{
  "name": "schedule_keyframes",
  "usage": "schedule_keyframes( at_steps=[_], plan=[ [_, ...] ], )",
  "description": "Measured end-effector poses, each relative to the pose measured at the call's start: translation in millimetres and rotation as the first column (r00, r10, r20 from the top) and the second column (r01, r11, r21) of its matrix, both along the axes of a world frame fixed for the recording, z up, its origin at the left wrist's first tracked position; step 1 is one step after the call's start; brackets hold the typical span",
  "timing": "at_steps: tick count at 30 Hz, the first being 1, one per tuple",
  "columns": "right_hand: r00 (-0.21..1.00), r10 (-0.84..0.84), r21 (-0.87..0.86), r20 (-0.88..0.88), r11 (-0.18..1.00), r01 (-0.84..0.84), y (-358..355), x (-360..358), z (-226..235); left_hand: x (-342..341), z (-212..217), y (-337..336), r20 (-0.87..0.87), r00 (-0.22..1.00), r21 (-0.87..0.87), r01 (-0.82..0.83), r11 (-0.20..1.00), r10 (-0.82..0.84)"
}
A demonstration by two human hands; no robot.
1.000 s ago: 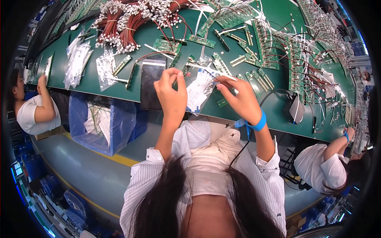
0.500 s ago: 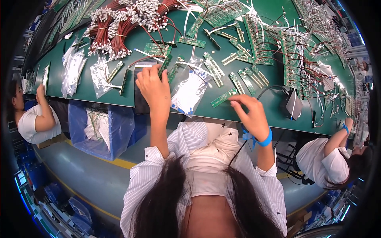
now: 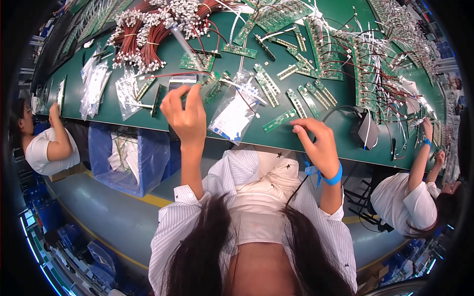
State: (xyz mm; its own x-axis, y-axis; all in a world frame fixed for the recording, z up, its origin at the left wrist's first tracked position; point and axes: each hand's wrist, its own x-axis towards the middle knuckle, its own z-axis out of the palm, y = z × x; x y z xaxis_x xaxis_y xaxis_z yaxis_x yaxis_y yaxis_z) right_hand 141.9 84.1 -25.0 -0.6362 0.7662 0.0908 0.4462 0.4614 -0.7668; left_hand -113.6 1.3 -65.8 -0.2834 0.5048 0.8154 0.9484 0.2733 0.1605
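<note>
My left hand [image 3: 183, 116], fingers bent, pinches the near end of a small green circuit board [image 3: 211, 77] above the table. A red wire and a blurred white flat cable [image 3: 186, 47] are close to this board; where they attach is hard to make out. My right hand [image 3: 318, 145], wearing a blue wrist strap [image 3: 333, 176], rests by the table's front edge with thumb and forefinger apart. Its fingertips are beside the right end of a green circuit board strip [image 3: 279, 121] lying flat. Between the hands lies a clear plastic bag [image 3: 234, 116] with white and blue pieces inside.
Bundles of red wires with white connectors [image 3: 131, 44] lie at the back left, plastic bags [image 3: 94, 86] nearer. Several boards [image 3: 266, 85] and wired panels [image 3: 363, 79] spread to the right. A black box [image 3: 364, 130] stands near the front edge. Co-workers sit on both sides.
My left hand has shifted slightly left and the board in it has tilted, with the white cable swinging up. My right hand has barely moved. The right co-worker's arm has reached forward.
</note>
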Motion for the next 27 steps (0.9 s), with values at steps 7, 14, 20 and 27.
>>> schedule_keyframes(
  at_steps=[7, 14, 20, 27],
  plan=[
    [1.0, 0.011, 0.048, 0.017, 0.999, -0.012, -6, -2, 2, 1, 13, -1, 0.415, 0.91, 0.096, -0.035, 0.995, -0.008],
    [0.975, -0.212, 0.281, 0.064, 0.941, 0.186, 8, 18, -2, 12, 15, 2, 0.548, 0.837, -0.054, 0.026, 0.998, 0.008],
    [0.985, -0.138, 0.408, 0.104, 0.909, 0.085, 5, 16, -13, 20, 20, -3, 0.891, 0.3, 0.304, 0.16, 0.939, -0.339],
    [0.988, -0.077, 0.543, 0.133, 0.84, -0.007, 14, -6, -33, 61, 23, -29, 0.843, 0.322, 0.277, 0.425, 0.862, -0.43]
  ],
)
